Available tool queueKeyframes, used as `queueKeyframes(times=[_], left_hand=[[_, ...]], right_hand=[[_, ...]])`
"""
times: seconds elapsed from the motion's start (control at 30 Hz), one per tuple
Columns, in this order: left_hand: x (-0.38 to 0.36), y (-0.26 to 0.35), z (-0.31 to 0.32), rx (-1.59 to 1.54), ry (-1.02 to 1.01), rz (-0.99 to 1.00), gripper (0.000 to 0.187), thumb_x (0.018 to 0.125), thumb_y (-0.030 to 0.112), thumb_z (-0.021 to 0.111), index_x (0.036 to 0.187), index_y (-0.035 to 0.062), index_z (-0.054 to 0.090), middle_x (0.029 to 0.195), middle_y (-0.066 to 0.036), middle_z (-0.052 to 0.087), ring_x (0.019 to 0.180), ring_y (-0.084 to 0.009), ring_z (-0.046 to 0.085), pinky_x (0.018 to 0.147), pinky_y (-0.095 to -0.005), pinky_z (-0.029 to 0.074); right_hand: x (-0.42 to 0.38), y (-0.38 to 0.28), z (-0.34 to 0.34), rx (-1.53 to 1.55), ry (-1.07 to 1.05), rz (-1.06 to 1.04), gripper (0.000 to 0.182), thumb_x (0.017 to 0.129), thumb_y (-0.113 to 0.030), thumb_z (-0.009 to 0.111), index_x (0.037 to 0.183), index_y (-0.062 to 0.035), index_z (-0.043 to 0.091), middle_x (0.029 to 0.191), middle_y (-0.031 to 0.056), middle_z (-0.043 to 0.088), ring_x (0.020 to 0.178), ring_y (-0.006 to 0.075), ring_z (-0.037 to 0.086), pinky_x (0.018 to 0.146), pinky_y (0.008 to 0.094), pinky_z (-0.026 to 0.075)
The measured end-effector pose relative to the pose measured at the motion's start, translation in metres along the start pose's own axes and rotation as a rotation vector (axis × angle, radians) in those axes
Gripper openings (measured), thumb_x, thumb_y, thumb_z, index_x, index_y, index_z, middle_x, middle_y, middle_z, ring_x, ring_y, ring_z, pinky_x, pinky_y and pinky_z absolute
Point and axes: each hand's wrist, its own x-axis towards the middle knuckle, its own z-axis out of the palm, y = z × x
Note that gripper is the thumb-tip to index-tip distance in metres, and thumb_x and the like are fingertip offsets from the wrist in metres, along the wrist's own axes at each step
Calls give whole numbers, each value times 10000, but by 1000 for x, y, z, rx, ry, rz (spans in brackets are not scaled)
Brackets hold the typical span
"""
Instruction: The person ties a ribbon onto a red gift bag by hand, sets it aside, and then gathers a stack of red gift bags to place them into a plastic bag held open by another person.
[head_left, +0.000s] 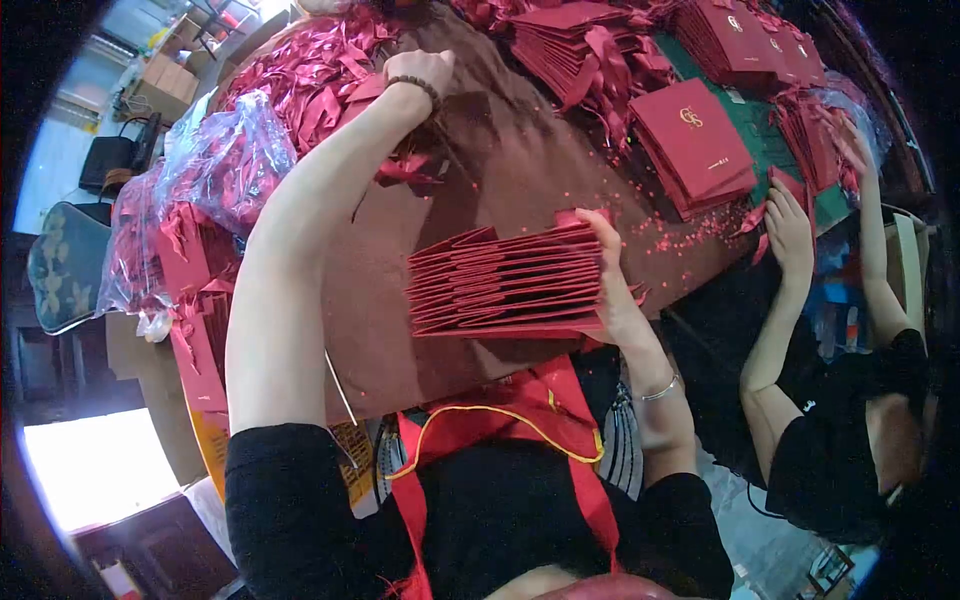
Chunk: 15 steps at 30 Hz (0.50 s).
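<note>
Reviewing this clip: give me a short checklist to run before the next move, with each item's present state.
1. Right hand has a firm grip on the stack of red folded cards: ok, fingers wrap the stack's right edge.
2. Stack kept even: not ok, the cards fan apart at their left ends.
3. Left hand has hold of something from the ribbon pile: cannot tell, the fingers are hidden among the ribbons.
4. Bare brown tabletop between the hands free for setting down: ok.
5. Co-worker's hands apart from the stack: ok, they work at the table's right edge.
6. Finished red booklets out of the way: ok, stacked farther back.
</note>
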Motion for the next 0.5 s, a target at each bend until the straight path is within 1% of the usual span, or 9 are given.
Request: queueKeyframes(times=[0.07,0.13,0.17,0.27,0.3,0.33,0.4,0.43,0.5], left_hand=[[-4,-7,4,45,112,23,171,829,165,468,985,130,530,833,-66,666,770,-268,655,568,-434,491],[-9,-15,-9,141,166,13,153,833,158,457,971,135,520,811,-64,664,762,-273,646,599,-424,479],[-12,-26,-19,181,271,40,214,837,168,453,1049,144,450,780,-132,633,749,-314,623,592,-422,503],[-45,-44,-95,-67,454,-26,235,815,187,487,1046,142,491,843,-246,599,746,-405,598,582,-463,497],[-46,-61,-102,-114,475,-124,259,818,195,546,1059,103,516,915,-217,606,799,-355,613,640,-422,505],[-72,-53,-128,-320,827,-22,243,811,170,591,1017,52,537,712,-106,580,635,-194,587,574,-302,466],[-98,-45,-155,-665,925,-202,230,797,99,578,1014,45,523,684,-103,590,624,-194,594,521,-304,446],[-101,-44,-152,-949,1020,-123,264,802,96,580,1047,28,510,692,-90,597,623,-184,594,520,-301,453],[-91,-71,-97,-871,1203,-55,280,782,151,640,1022,40,544,980,-135,604,846,-245,607,696,-339,501]], right_hand=[[-1,0,2,137,25,43,1019,571,-36,819,1335,-79,146,1112,102,517,991,179,532,899,323,419],[-2,1,0,148,24,61,1016,578,-39,816,1336,-81,141,1108,103,520,993,177,532,900,321,419],[-3,1,0,150,24,71,1015,580,-40,816,1336,-82,140,1106,103,520,994,177,532,900,320,418],[-3,2,-3,122,10,115,1018,583,-39,813,1341,-88,134,1126,102,502,1026,171,515,910,324,415],[-3,3,-3,108,4,134,1019,585,-39,811,1342,-91,132,1137,102,492,1038,169,509,914,327,415],[-2,3,-2,190,14,122,1023,580,-28,808,1344,-104,132,1153,101,476,1043,169,504,916,335,418],[0,-2,1,278,29,138,1043,565,-1,803,1347,-133,126,1173,98,451,1047,171,495,916,344,426],[1,-5,2,322,37,145,1054,557,12,801,1349,-148,124,1183,96,439,1049,172,490,916,349,429],[2,-8,-1,-133,-25,-11,1047,560,-6,807,1346,-136,126,1182,96,434,1041,176,490,919,345,418]])
